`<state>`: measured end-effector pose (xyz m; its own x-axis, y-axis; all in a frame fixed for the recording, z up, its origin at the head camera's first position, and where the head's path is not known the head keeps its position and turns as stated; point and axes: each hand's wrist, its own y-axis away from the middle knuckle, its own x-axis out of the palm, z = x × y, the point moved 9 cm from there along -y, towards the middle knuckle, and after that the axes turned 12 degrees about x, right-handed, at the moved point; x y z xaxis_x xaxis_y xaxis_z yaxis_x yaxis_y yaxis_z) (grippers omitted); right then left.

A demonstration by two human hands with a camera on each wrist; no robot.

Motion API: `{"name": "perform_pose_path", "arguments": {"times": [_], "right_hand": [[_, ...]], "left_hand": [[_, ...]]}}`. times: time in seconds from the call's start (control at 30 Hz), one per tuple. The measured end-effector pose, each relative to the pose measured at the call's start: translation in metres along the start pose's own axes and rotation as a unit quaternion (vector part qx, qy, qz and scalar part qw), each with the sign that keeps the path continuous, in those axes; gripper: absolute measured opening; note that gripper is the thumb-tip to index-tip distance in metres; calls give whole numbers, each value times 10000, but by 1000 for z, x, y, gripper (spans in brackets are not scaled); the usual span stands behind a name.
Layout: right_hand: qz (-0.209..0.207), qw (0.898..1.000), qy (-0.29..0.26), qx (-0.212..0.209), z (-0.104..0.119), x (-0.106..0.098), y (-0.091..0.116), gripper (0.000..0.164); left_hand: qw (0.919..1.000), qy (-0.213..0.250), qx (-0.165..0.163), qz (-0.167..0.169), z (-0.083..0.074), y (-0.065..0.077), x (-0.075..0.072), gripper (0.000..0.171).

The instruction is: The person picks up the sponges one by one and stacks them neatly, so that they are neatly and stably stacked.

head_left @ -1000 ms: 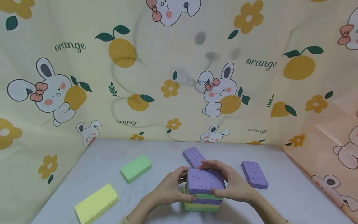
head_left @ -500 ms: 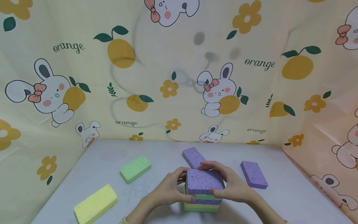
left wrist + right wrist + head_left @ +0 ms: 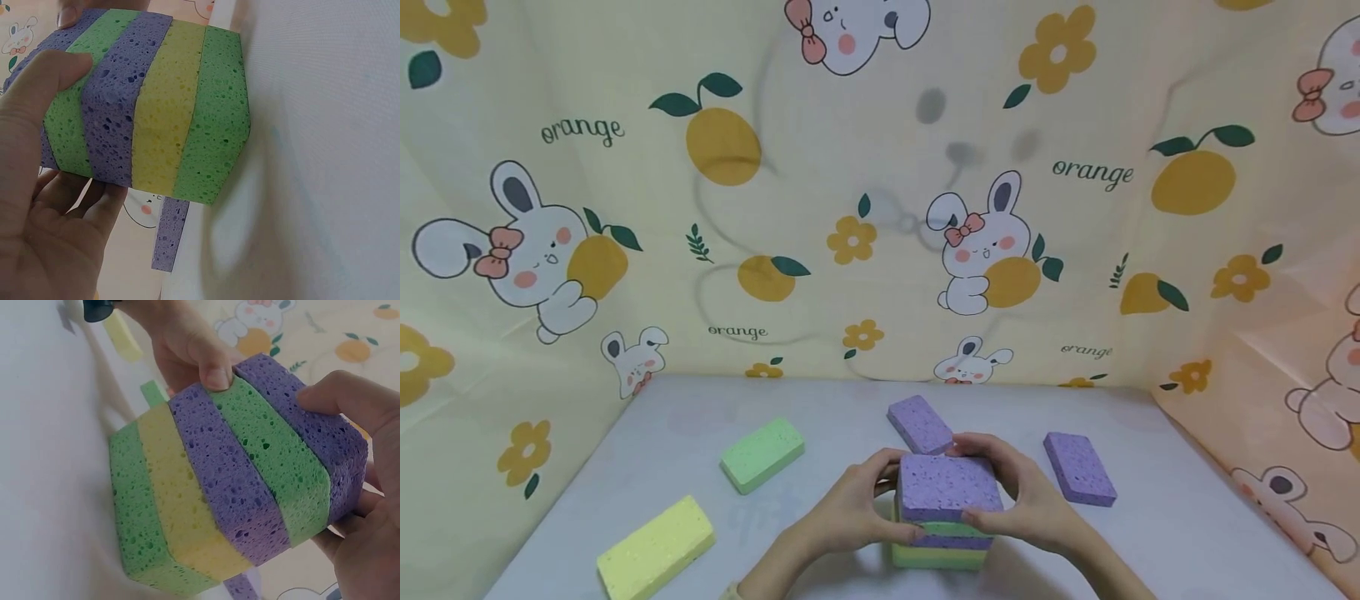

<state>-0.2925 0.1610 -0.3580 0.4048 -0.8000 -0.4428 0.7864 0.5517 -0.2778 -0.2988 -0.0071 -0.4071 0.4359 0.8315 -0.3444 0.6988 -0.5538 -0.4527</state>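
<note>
Sponges form a stack in front of me, layered from the bottom green [image 3: 134, 512], yellow [image 3: 178, 500], purple [image 3: 115, 119], green [image 3: 275, 456], with a purple sponge [image 3: 947, 483] on top. My left hand [image 3: 853, 504] grips the stack's left side, its thumb on the front at the upper green layer and its fingers behind. On the right, my right hand [image 3: 1030, 500] holds the top purple sponge, thumb at its front edge and fingers at its back. The layers line up closely, with the bottom green one on the table.
Behind the stack lies a purple sponge [image 3: 919, 423], and another purple sponge [image 3: 1080, 468] is to the right. A green sponge [image 3: 763, 455] and a yellow sponge [image 3: 657, 547] lie to the left on the white table [image 3: 685, 408]. Printed cloth [image 3: 820, 167] hangs around its back and sides.
My right hand's fingers have slid slightly rightward along the back of the top sponge, showing more of the purple sponge behind. The left hand and the stack stay in place.
</note>
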Motion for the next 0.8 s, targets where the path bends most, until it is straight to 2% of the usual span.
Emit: {"name": "perform_pose_path", "arguments": {"times": [0.2, 0.57, 0.8], "right_hand": [[-133, 9994, -313, 118, -7, -3, 4, 72], [32, 9967, -802, 70, -14, 1, 6, 68], [-49, 9980, -613, 110, -17, -3, 9, 67]], "left_hand": [[9998, 8, -186, 23, 1, -1, 0, 73], [9999, 75, 77, 1, 0, 1, 2, 73], [10000, 29, 72, 1, 0, 0, 4, 72]]}}
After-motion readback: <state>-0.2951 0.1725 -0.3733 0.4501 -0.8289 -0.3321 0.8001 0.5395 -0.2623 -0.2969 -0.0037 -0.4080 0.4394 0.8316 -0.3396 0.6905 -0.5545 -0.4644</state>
